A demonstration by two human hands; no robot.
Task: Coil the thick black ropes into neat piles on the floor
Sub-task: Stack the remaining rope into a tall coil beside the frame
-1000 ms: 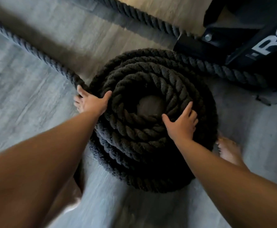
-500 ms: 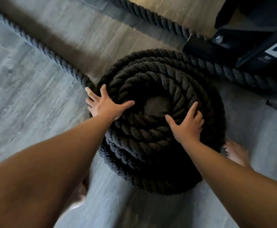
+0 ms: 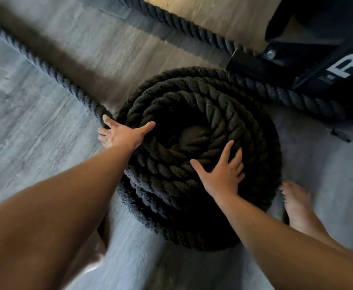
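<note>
A loose length of rope runs in from the far left across the grey floor and meets the pile at its left edge, which is probably why the left hand sits exactly there. That hand lies at the pile's outer left side, thumb stretched inward over the top turns and fingers curled around the incoming strand where it joins, a partial grip that looks meant to feed the next turn on. The coil itself stands stacked several turns high in the middle of the floor, its centre open. The right hand rests flat on the near top turns, fingers spread wide and gripping nothing, seemingly pressing down so the stack stays put. A bare foot stands just beside the pile's right edge. Farther right, another strand leads off toward a black frame.
</note>
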